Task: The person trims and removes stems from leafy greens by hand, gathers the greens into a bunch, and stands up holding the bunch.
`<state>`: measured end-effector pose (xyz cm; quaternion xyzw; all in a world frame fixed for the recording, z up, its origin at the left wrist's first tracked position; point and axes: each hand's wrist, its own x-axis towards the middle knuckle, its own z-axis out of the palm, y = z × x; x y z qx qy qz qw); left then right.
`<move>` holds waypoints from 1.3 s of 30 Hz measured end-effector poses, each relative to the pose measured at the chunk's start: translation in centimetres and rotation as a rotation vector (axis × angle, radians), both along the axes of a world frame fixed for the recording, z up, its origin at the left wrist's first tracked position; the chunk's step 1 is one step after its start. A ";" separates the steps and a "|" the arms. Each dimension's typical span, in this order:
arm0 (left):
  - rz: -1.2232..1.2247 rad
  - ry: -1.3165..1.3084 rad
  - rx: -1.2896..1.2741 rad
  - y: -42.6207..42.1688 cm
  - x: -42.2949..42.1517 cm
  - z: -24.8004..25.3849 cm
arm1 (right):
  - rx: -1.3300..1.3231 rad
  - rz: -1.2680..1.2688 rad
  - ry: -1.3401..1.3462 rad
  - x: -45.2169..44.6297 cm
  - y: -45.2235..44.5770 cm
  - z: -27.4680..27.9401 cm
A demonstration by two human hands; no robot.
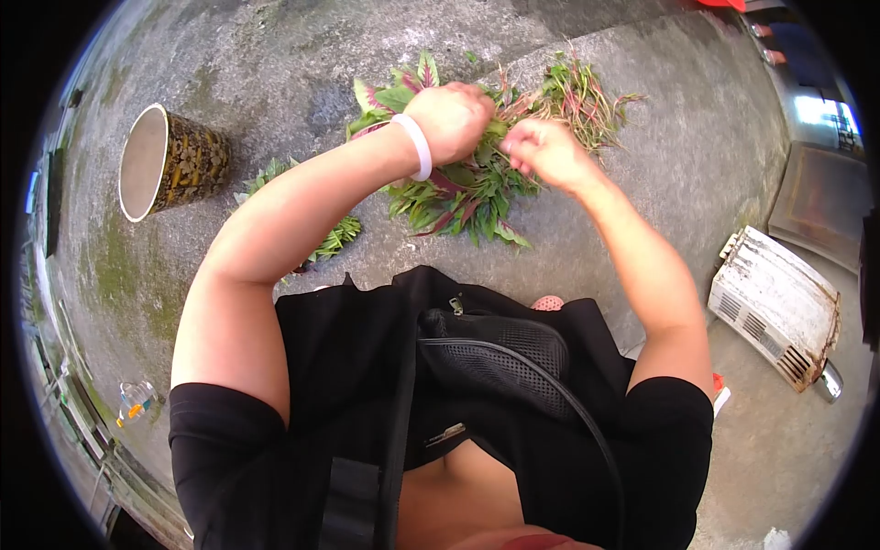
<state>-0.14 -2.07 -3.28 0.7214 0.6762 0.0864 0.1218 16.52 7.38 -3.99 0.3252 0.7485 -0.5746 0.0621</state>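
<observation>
A loose pile of amaranth greens [458, 206], green leaves with purple-red centres, lies on the concrete in front of me. My left hand [451, 121], with a white bangle at its wrist, is closed over the greens at the pile's upper part; its fingertips are hidden. Close by on the right, my right hand [552, 154] is pinched at the thin stems, its fingertips facing the left hand. Beyond it lies a heap of pinkish stems and roots [587, 101]. Another bunch of greens [339, 236] is partly covered by my left forearm.
A dark flower-patterned bin [197, 160] lies or stands to the left, its pale inside showing. A clear plastic bottle [136, 401] is on the ground at lower left. To the right are a rusty white appliance casing [775, 298] and a dark panel [820, 202]. A black bag [500, 357] hangs at my front.
</observation>
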 end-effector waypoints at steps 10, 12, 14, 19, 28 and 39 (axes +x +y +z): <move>0.098 -0.452 -0.204 -0.1 -2.5 -4.0 | 0.141 0.182 -0.131 2.5 -0.1 -3.2; 0.066 -0.436 -0.188 -0.2 -1.1 -4.6 | 0.251 0.248 -0.022 2.3 -0.4 -3.6; -0.039 -0.461 -0.212 -0.1 -0.7 -6.3 | 0.274 0.259 0.093 2.0 -0.8 -2.7; 0.068 -0.899 -0.521 0.1 0.2 -4.6 | 0.293 0.258 0.115 2.2 0.0 -2.0; 0.041 -1.192 -0.503 0.0 -0.4 -3.8 | -0.405 -0.242 0.173 1.4 1.2 -0.7; 0.069 -1.173 -0.448 0.5 -0.4 -3.0 | -0.563 -0.499 0.405 0.9 1.6 -0.5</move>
